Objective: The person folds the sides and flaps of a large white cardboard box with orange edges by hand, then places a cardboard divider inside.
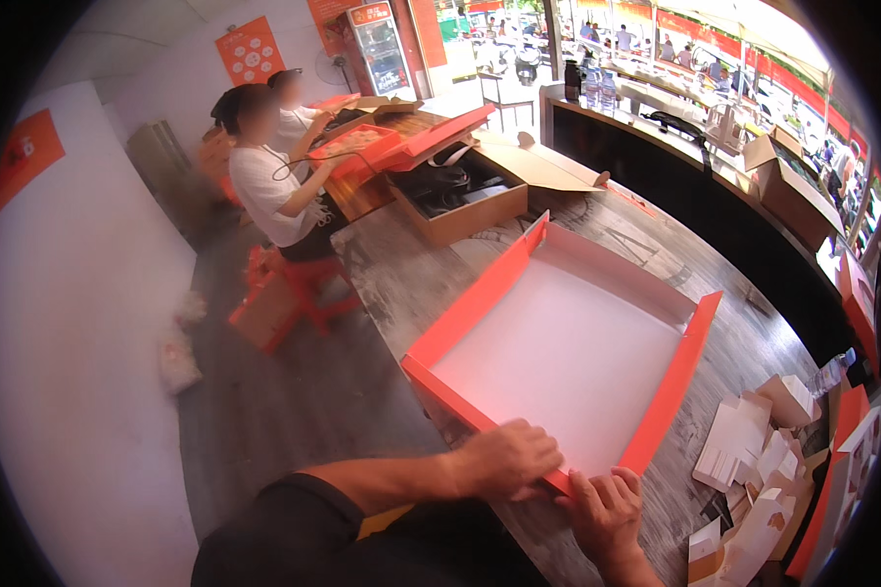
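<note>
A large flat orange cardboard box [480,303] with a white inside lies open on the wooden table [401,284] in front of me. Its side walls stand up. My left hand [504,458] presses on the near wall at the box's near corner, fingers curled over the edge. My right hand [607,509] grips the same near wall just to the right, thumb against the orange flap. Both hands pinch the folded cardboard edge.
Several small white and tan folded cartons [754,450] lie at the right of the table. A brown cardboard box [460,210] with dark contents stands behind. Two people [274,181] sit at the far left by orange boxes [382,147]. A dark counter [695,176] runs along the right.
</note>
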### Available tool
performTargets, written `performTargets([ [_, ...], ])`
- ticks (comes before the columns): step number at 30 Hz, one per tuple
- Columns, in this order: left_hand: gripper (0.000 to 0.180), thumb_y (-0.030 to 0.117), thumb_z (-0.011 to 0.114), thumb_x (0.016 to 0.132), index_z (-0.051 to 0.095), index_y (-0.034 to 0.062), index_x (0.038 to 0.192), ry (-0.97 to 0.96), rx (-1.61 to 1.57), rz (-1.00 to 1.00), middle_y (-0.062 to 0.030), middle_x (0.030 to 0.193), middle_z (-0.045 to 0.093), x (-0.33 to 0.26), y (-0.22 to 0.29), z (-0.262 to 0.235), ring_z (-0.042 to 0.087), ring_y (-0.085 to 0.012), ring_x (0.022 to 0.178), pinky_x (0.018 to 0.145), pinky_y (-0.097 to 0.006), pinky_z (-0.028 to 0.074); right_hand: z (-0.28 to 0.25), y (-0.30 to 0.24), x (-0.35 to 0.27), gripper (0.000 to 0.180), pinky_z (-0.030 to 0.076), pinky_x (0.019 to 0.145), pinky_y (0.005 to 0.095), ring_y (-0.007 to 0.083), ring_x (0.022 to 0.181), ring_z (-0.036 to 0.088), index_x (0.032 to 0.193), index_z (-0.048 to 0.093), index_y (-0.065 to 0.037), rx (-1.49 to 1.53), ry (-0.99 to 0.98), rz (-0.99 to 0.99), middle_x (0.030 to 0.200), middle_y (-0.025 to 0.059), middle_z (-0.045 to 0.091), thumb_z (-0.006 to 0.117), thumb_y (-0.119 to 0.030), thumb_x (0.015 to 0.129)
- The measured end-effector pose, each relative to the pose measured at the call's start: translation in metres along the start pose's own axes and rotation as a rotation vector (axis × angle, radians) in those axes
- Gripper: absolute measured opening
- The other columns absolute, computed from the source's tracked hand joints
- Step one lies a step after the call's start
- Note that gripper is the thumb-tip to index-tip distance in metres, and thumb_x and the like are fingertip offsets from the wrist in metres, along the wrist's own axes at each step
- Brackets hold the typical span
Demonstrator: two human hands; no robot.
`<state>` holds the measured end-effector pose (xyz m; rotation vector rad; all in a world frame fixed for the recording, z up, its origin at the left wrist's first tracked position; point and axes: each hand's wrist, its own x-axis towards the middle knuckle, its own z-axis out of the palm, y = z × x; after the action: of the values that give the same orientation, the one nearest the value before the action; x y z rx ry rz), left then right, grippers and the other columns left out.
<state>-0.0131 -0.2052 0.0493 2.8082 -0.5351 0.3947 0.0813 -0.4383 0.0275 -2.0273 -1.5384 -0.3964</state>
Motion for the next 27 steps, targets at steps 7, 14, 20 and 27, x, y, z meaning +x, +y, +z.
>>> performTargets([
  [7, 0.049, 0.056, 0.074, 0.086, 0.058, 0.0097, 0.089, 0.021, 0.008, -0.033, -0.0053, 0.087, 0.059, 0.003, 0.013, 0.006, 0.062, -0.0226, 0.083, 0.073, -0.035, 0.048, -0.024, 0.013, 0.001, 0.034, 0.041, 0.113, 0.0541, 0.0322, 0.105, 0.066, 0.118, 0.066, -0.007, 0.164, 0.023, -0.031, 0.108, 0.0105, 0.071, 0.073, -0.027, 0.092],
  [14, 0.058, 0.067, 0.061, 0.094, 0.056, 0.0109, 0.079, 0.020, -0.005, -0.064, -0.0044, 0.079, 0.058, -0.020, -0.004, -0.007, 0.061, -0.0255, 0.077, 0.073, -0.038, 0.049, -0.024, 0.081, 0.013, 0.051, 0.034, 0.122, 0.0564, 0.0437, 0.140, 0.047, 0.129, 0.063, -0.008, -0.044, 0.085, 0.293, 0.145, 0.0182, 0.055, 0.058, 0.005, 0.080],
  [20, 0.055, 0.061, 0.054, 0.101, 0.056, 0.0122, 0.077, 0.000, -0.037, -0.071, -0.0036, 0.075, 0.057, -0.039, -0.018, -0.007, 0.061, -0.0269, 0.075, 0.072, -0.039, 0.050, -0.022, 0.110, 0.029, 0.058, 0.029, 0.126, 0.0579, 0.0412, 0.154, 0.033, 0.133, 0.064, -0.011, -0.218, -0.046, 0.220, 0.155, 0.0138, 0.049, 0.072, 0.001, 0.076],
  [27, 0.051, 0.058, 0.056, 0.101, 0.056, 0.0138, 0.076, -0.016, -0.074, 0.001, -0.0031, 0.075, 0.058, -0.051, -0.019, -0.018, 0.061, -0.0278, 0.073, 0.071, -0.039, 0.050, -0.050, 0.126, 0.055, 0.037, 0.025, 0.127, 0.0600, 0.0330, 0.136, 0.054, 0.101, 0.071, -0.009, -0.252, -0.099, 0.083, 0.116, 0.0051, 0.068, 0.088, -0.015, 0.069],
])
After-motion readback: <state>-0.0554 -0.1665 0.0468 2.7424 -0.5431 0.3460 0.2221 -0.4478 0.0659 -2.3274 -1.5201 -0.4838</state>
